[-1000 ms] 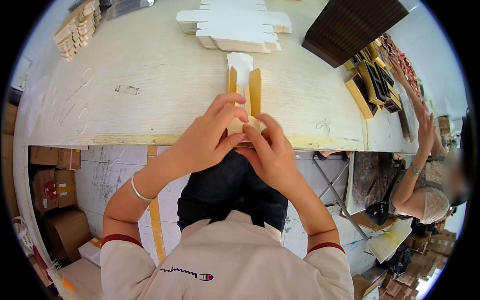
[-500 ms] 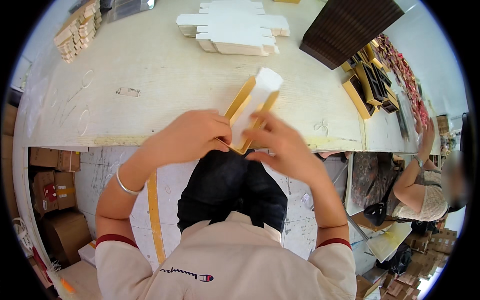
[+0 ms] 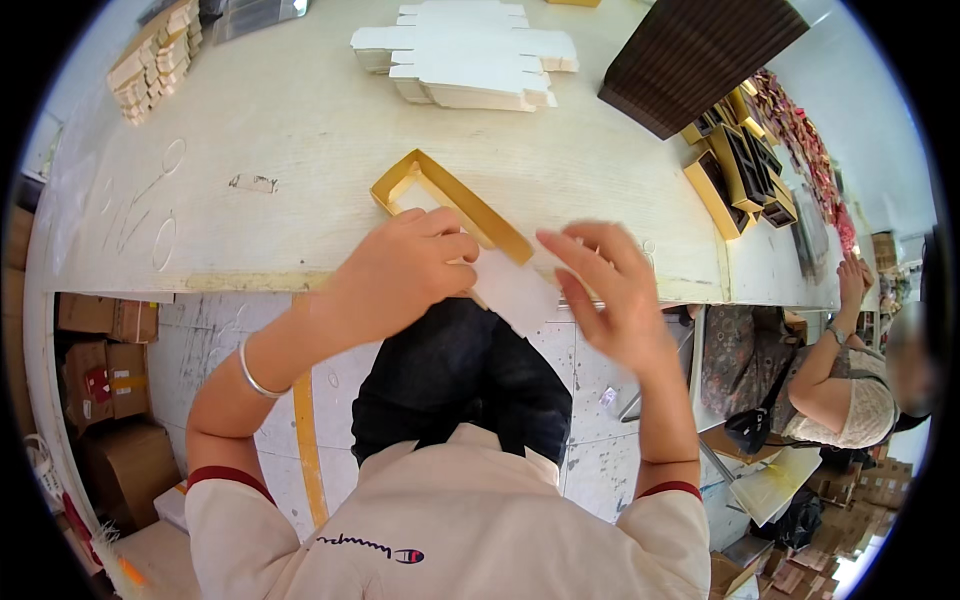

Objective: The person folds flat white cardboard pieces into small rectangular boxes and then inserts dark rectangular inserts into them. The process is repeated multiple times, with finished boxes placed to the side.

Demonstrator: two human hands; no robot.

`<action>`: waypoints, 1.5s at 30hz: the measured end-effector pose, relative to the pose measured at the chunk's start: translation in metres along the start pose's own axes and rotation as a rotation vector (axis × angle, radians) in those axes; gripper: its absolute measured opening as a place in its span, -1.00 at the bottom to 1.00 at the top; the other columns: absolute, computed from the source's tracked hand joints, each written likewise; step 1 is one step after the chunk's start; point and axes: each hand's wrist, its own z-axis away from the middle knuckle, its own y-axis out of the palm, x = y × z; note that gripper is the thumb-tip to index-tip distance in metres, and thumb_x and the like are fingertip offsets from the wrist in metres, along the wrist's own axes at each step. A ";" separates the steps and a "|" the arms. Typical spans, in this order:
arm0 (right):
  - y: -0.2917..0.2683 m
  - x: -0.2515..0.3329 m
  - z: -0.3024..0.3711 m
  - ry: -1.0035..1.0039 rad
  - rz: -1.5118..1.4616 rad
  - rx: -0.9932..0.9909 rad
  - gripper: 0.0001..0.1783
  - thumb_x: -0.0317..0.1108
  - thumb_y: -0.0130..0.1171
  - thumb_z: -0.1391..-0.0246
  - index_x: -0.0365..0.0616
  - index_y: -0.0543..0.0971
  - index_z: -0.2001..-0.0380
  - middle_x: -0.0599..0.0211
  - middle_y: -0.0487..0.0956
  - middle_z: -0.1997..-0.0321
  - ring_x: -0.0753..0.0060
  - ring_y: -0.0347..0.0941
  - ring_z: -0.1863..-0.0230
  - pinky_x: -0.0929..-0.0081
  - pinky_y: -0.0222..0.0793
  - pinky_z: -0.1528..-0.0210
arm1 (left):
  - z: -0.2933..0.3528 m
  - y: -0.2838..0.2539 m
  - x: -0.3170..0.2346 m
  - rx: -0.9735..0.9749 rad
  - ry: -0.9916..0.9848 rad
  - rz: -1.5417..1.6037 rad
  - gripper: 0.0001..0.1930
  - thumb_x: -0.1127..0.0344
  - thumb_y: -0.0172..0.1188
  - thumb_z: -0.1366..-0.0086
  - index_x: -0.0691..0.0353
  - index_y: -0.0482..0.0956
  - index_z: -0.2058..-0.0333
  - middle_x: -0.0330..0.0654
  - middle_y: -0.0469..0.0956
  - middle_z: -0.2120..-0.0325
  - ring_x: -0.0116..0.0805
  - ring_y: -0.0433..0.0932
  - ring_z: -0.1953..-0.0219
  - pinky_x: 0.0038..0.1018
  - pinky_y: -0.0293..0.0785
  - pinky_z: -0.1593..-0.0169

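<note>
A partly folded gold cardboard box (image 3: 478,212) with a white inside lies slantwise at the table's front edge. Its far left end stands closed, while a white flap (image 3: 515,290) sticks out from the near right end over my lap. My left hand (image 3: 425,262) is closed on the box's near side wall, with its fingertips hidden from view. To the right of the open end is my right hand (image 3: 610,290), slightly blurred, with fingers spread and nothing in them.
Stacked flat white carton blanks (image 3: 465,50) lie at the back, beside a tall dark brown stack (image 3: 695,60). Gold boxes with dark inserts (image 3: 735,175) are piled at right. Bundled pale pieces (image 3: 155,65) stand far left. Another person's hand (image 3: 853,280) is at the right.
The box has turned round: its closed end now points away to the left, and the flap end toward me. My right hand has come off the box and moved right.
</note>
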 end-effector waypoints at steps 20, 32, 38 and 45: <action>0.034 -0.014 -0.017 -0.234 -0.111 0.268 -0.79 -0.46 0.35 0.22 -0.17 0.50 0.48 0.24 0.42 0.44 0.19 0.35 0.39 0.32 0.29 0.32 | 0.023 -0.005 0.006 -0.107 -0.112 0.324 -0.75 0.42 0.39 0.13 0.19 0.59 0.39 -0.30 0.47 0.25 -0.30 0.43 0.36 -0.40 0.41 0.27; 0.030 0.015 -0.021 0.341 -0.521 0.422 -0.68 -0.60 0.20 0.16 -0.20 0.40 0.26 0.14 0.45 0.31 0.09 0.44 0.22 0.31 0.37 0.22 | 0.004 0.019 -0.014 -0.215 -0.310 0.421 -0.88 0.51 0.30 -0.05 0.27 0.57 0.39 -0.19 0.44 0.49 -0.30 0.47 0.52 -0.48 0.41 0.47; 0.026 0.009 0.006 -0.156 -0.067 0.205 -0.53 -0.67 0.19 0.19 -0.20 0.46 0.11 0.10 0.43 0.09 0.10 0.43 0.18 0.34 0.39 0.13 | 0.004 0.012 -0.015 -0.141 -0.402 0.542 -0.93 0.45 0.26 -0.10 0.22 0.58 0.40 -0.21 0.43 0.53 -0.27 0.46 0.55 -0.43 0.40 0.44; 0.058 0.000 0.009 0.046 -0.557 -0.027 -0.73 -0.69 0.22 0.10 -0.22 0.53 0.27 0.19 0.40 0.11 0.33 0.45 0.27 0.48 0.45 0.29 | 0.005 -0.007 0.001 0.020 -0.412 0.973 -0.69 0.39 0.22 -0.22 0.26 0.44 0.07 -0.24 0.48 0.32 -0.52 0.42 0.40 -0.58 0.38 0.32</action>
